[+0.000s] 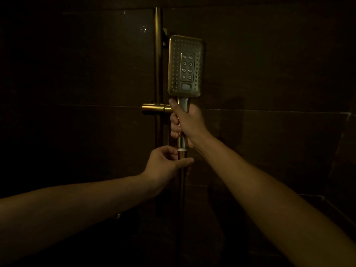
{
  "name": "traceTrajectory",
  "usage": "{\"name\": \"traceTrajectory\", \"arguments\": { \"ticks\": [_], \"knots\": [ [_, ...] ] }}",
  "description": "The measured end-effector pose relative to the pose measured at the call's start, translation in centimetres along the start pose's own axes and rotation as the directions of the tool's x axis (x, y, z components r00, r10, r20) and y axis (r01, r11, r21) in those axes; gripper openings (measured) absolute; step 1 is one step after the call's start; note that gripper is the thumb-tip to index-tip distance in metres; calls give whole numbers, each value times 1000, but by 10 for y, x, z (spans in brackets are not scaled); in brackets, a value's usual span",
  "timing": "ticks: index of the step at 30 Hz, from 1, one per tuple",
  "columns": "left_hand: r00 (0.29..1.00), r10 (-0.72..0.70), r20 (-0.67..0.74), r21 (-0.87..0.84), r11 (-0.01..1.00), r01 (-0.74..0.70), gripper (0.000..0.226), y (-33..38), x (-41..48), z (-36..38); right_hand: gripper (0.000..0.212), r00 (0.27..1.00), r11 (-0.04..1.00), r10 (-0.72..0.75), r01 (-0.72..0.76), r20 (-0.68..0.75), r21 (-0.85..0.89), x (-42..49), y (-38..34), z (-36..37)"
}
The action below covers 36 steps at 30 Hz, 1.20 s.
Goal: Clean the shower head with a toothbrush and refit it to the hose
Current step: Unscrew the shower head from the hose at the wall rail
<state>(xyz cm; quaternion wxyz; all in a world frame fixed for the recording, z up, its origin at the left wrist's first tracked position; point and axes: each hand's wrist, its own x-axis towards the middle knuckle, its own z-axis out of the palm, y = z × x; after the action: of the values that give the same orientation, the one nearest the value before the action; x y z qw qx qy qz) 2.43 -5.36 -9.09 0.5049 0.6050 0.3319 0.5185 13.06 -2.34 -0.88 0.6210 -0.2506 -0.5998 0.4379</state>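
A gold rectangular shower head (185, 66) stands upright in front of the dark tiled wall, its nozzle face toward me. My right hand (187, 123) is wrapped around its handle just under the head. Directly below, my left hand (169, 160) pinches the hose connector nut (182, 154) where the hose (181, 189) meets the bottom of the handle. The hose hangs straight down into the dark. No toothbrush is visible.
A gold vertical riser rail (158, 54) runs up the wall left of the head, with a slider bracket (154, 109) at hand height. Dark wall tiles surround everything. A ledge edge (327, 205) shows at the lower right.
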Motion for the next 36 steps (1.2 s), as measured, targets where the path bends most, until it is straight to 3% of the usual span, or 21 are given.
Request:
{"name": "traceTrajectory", "arguments": {
  "ticks": [4,9,15,18,23,29,36],
  "knots": [
    [999,-25,44,-70,997,28,13,1,2,-2,19,1000,1000,-7,7,8,5,2,0,-2],
    [982,-81,171,-121,987,102,20,3,3,-5,18,1000,1000,-14,14,20,-2,5,0,-6],
    [998,-63,11,-58,996,63,47,3,4,3,22,1000,1000,-13,13,19,5,7,4,-6],
    [998,-50,-25,-57,997,48,36,3,3,6,21,1000,1000,-4,4,19,8,7,4,-5],
    [999,-40,34,-67,997,42,16,5,2,2,22,1000,1000,-1,2,19,-16,5,0,-7],
    [976,-48,211,-35,998,57,14,-6,-7,-2,25,1000,1000,-13,13,0,24,12,-8,-9],
    [982,-6,187,-58,998,17,12,-11,0,-6,25,1000,999,-8,8,-11,40,11,-11,-16]
  ]
}}
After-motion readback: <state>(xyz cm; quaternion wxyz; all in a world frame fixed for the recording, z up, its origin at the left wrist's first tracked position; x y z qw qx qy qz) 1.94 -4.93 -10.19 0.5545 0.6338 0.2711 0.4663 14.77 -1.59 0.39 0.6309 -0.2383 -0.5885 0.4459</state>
